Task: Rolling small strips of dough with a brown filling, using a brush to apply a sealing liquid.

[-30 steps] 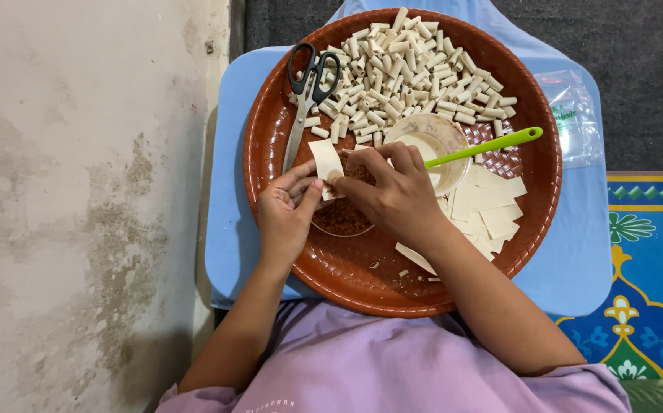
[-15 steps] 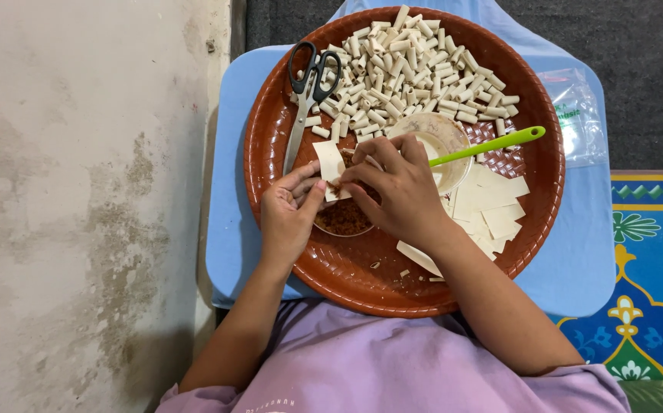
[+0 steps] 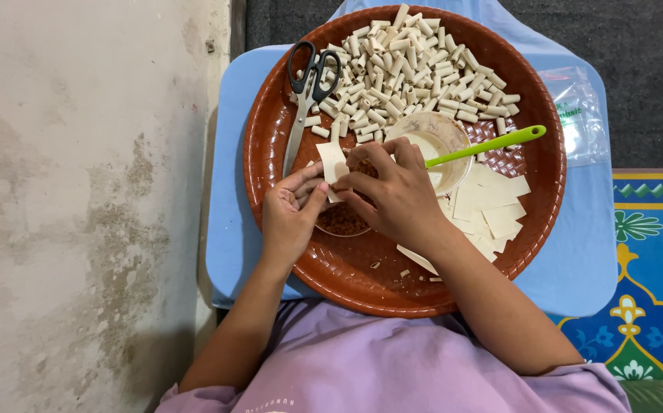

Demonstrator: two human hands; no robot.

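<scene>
A pale wrapper strip [image 3: 332, 162], long axis pointing toward the round tray's [image 3: 270, 153] far rim, is pinched near the centre by left hand [image 3: 292, 213] and right hand [image 3: 394, 193] fingertips.

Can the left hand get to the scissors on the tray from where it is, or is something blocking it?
Probably yes. The scissors lie on the tray's left part, just beyond the left hand, with only bare tray between. But that hand and the right hand are pinching a pale wrapper strip, so it would have to let go first.
</scene>
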